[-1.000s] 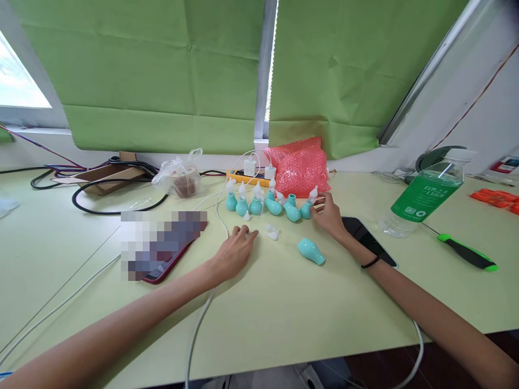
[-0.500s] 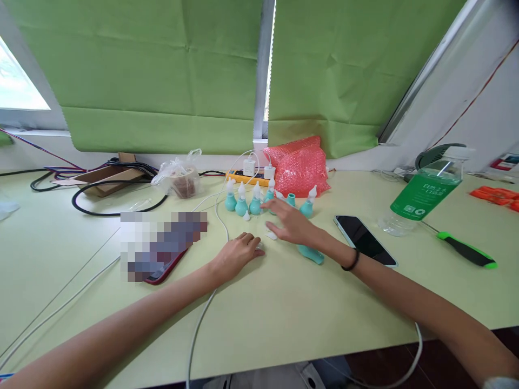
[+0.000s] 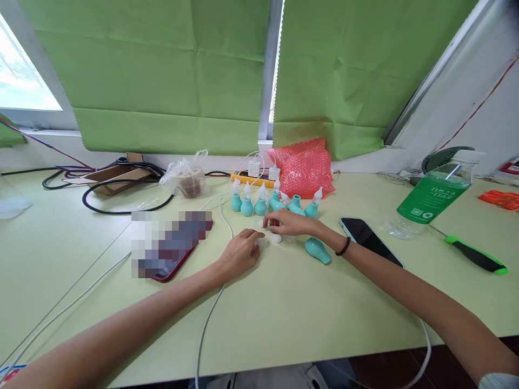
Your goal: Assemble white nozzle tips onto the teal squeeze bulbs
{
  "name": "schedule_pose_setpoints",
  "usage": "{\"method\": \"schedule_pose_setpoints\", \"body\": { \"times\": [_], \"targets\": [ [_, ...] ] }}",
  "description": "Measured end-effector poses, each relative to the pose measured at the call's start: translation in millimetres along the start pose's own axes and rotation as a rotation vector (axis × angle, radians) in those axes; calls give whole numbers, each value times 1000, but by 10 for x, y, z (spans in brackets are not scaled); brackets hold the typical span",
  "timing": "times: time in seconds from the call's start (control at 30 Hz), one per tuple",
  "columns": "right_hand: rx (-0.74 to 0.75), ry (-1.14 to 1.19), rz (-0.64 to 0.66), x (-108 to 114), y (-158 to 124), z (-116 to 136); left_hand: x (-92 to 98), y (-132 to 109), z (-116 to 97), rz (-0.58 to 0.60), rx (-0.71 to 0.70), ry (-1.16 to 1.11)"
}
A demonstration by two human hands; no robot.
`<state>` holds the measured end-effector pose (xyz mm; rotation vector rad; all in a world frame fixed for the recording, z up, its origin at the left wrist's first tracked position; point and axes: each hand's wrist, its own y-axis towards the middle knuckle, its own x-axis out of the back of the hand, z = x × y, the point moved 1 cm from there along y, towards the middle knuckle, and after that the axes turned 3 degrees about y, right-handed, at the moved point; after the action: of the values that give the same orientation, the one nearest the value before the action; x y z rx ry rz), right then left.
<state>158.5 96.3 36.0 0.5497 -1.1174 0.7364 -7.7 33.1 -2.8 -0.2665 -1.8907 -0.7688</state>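
The loose bulb (image 3: 318, 250) gleams, glossy, smooth, rubbery-looking! Beyond it, the pack (image 3: 306, 175) shines in see-through plastic, all bumpy bubbles. Right of the bulb, here's the phone (image 3: 371, 240), glassy and smooth, and farther out the bottle (image 3: 433, 197), clear, slick plastic. Far left of the bulb, the bag (image 3: 174, 179) is crinkly, filmy plastic, the box (image 3: 117, 172) plain matt cardboard. Well behind the bulb hangs the blind (image 3: 141, 81), creased matt cloth; beneath the bulb, the table (image 3: 308, 313) is smooth, faintly satiny.

Window (image 3: 26, 70) overexposed, upper left; soft shadows on table (image 3: 292, 319); edges stretched.
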Motion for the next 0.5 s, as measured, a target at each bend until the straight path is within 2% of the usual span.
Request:
{"method": "schedule_pose_setpoints", "body": {
  "times": [0.13, 0.2, 0.27, 0.4, 0.5],
  "targets": [
    [-90, 112, -57, 110, -274, -107, 9, 11, 18, -22, 116, 1],
    [-128, 113, -107, 151, -405, -124, 13, 7, 5, -15, 86, 65],
    [-137, 87, -98, 166, -506, -128, 11, 3, -13, -5, 25, 121],
    [-122, 47, 10, 102, -574, -125, 3, 9, -21, -29, 18, 130],
    [-93, 72, -45, 37, -542, -82, 11, 19, -15, -59, 30, 104]
  ]
}}
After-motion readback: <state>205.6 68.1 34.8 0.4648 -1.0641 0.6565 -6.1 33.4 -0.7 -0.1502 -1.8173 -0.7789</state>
